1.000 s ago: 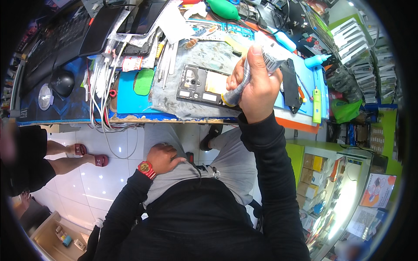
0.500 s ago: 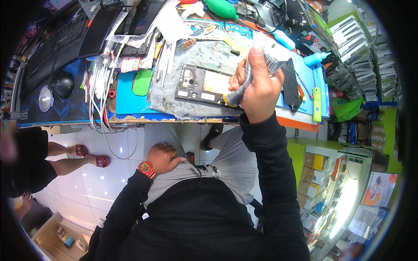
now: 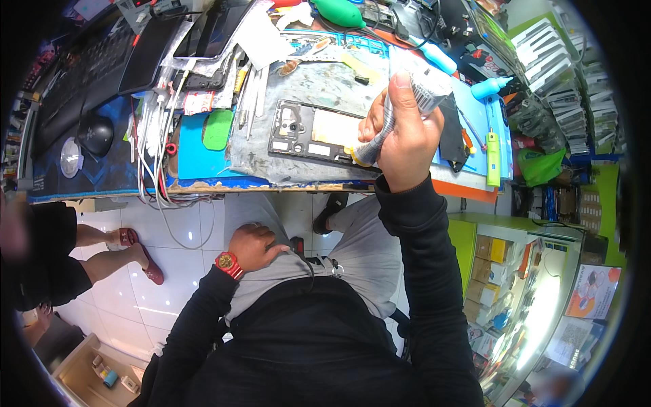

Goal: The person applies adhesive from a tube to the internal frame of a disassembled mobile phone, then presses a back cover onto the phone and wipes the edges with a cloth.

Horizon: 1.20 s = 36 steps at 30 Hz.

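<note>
My right hand [image 3: 407, 132] is closed around a grey tube-like thing [image 3: 371, 148] with a yellow lower end and a wide, pale, striped upper end. I cannot make out its exact kind. Its yellow end hovers over or touches the right part of an opened phone body [image 3: 288, 136], black with a camera opening and a pale rectangle; which of the two, I cannot tell. A grey work mat [image 3: 261, 166] lies beneath the phone. My left hand [image 3: 255, 247], a red watch on its wrist, rests on my thigh with its fingers loosely spread, holding nothing.
Left of the mat are a bundle of white cables [image 3: 154, 159], a mouse [image 3: 95, 133] and a dark phone [image 3: 154, 51]. A black panel [image 3: 451, 136], a light-green tool [image 3: 493, 161] and a blue bottle [image 3: 491, 88] lie right. Another person's legs [image 3: 112, 263] are at the left.
The grey thing and my right hand have barely shifted over the phone. At the left, the other person's foot has moved slightly. My left hand stays put.
</note>
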{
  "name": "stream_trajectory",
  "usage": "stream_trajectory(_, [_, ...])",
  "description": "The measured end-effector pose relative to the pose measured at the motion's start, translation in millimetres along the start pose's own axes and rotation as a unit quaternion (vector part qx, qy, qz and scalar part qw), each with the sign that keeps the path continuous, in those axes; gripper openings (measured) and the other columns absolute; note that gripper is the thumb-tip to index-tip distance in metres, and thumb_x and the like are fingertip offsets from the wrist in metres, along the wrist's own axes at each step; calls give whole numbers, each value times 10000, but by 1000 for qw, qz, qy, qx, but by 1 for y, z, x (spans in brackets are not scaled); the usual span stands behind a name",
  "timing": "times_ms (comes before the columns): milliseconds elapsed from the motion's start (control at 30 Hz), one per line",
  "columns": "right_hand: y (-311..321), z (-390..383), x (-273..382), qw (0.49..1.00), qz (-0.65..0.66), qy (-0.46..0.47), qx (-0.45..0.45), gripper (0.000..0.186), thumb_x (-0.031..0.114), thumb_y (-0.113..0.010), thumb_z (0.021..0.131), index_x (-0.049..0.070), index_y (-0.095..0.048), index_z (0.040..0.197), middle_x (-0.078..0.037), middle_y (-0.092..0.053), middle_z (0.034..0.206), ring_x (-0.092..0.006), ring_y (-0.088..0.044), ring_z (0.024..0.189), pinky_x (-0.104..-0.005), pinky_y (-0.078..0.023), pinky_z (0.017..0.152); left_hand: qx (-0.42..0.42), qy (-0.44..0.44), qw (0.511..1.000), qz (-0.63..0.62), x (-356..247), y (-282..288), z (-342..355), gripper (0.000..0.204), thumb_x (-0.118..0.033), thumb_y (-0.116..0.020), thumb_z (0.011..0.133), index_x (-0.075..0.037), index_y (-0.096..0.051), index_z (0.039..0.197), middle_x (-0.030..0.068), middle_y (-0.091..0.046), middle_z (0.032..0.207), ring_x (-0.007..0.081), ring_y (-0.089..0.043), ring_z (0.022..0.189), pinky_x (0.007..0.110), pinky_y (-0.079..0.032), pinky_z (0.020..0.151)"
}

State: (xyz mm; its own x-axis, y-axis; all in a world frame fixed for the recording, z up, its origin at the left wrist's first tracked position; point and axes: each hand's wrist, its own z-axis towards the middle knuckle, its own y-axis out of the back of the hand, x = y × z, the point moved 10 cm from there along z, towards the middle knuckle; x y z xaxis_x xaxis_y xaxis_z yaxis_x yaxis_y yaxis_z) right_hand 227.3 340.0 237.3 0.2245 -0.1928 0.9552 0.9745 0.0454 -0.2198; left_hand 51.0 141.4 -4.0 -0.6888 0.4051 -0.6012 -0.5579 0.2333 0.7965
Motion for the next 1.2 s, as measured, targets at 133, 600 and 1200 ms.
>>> stream_trajectory(133, [4,0,1,1000,4,2,-13,297,275,-607,1087,25,-596,926,-24,-509,596,-114,-497,485,-292,-464,491,-11,-4,1000,-2,-1,2,0,470,-442,-783,891,-45,-663,670,111,-653,708,332,-650,695,435,-516,665])
stream_trajectory(600, [10,1,5,999,-32,3,-10,398,309,-566,1105,31,-551,820,-60,-495,598,-169,-508,483,-326,-477,506,9,7,1000,1,3,-5,-1,498,-493,-735,917,-51,-682,694,101,-658,720,315,-663,726,438,-528,691])
stream_trajectory(1200, [29,-2,8,1000,-12,8,-23,297,295,-612,1082,45,-593,923,-17,-513,600,-111,-501,475,-289,-463,492,19,13,1000,-1,2,-6,0,477,-484,-730,923,-46,-703,737,113,-675,736,326,-668,733,440,-532,692])
